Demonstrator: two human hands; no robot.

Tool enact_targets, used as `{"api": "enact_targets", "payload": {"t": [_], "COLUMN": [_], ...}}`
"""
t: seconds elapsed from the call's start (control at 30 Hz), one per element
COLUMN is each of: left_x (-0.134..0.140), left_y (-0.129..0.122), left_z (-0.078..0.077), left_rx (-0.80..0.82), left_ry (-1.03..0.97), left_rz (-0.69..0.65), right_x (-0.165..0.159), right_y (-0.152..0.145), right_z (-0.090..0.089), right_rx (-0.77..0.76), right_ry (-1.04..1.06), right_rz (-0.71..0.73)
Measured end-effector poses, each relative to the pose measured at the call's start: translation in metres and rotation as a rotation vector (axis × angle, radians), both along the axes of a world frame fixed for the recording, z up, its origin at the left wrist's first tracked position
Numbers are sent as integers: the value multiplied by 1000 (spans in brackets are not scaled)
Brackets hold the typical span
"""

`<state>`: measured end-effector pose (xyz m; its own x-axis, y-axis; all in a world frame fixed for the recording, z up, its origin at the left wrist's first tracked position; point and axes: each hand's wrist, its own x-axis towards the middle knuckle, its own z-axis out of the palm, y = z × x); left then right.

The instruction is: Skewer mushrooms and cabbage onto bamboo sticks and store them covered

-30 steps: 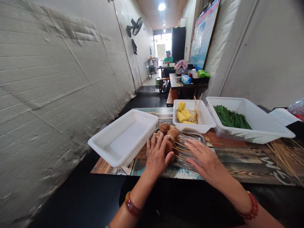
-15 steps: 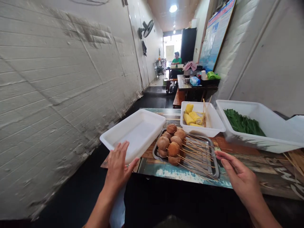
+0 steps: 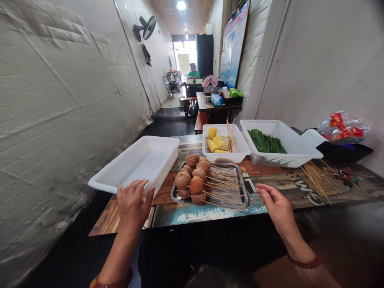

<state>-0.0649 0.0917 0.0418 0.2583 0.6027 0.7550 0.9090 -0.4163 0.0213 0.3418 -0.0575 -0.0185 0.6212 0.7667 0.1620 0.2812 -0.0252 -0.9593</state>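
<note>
Got my left hand (image 3: 132, 205) loosely spread by the white tub (image 3: 150, 163), lower left, right hand (image 3: 278, 207) half-curled near the mushroom skewers (image 3: 196, 185), lower right.

white brick-patterned wall (image 3: 60, 100) at nine o'clock, wall fan (image 3: 148, 28) at eleven; at twelve, lit ceiling lamp (image 3: 181, 5), bright doorway (image 3: 185, 49), pale floor (image 3: 171, 103), brown bench (image 3: 202, 119); at one, blue poster (image 3: 233, 48).

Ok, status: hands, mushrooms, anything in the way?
Left fingers at the leftmost white tub, contact unclear. Right fingers holding nothing, right of the metal tray. Skewered mushrooms lying on it. Nothing atop them; corn tub behind.
</note>
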Motion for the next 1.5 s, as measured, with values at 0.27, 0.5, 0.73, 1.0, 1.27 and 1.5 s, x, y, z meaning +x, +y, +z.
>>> {"api": "enact_targets", "payload": {"t": [0.27,0.5,0.73,1.0,1.27,1.5], "left_x": [37,54,58,58,52,55], "left_y": [-46,-23,-18,-8,20,18], "left_z": [-35,-77,-80,-79,-57,-57], "left_rx": [-323,-565,-587,-638,-846,-1089], "left_ry": [-390,-643,-652,-696,-495,-129], "left_rz": [-273,-197,-152,-106,-173,137], "right_x": [22,11,7,3,12,9], "right_y": [15,40,50,52,65,62], "right_z": [-35,-36,-39,-25,-18,-37], "right_rx": [-64,-186,-256,-396,-514,-578], "right_ry": [-166,-624,-770,-698,-632,-568], "right_rz": [181,215,132,102,102,32]}}
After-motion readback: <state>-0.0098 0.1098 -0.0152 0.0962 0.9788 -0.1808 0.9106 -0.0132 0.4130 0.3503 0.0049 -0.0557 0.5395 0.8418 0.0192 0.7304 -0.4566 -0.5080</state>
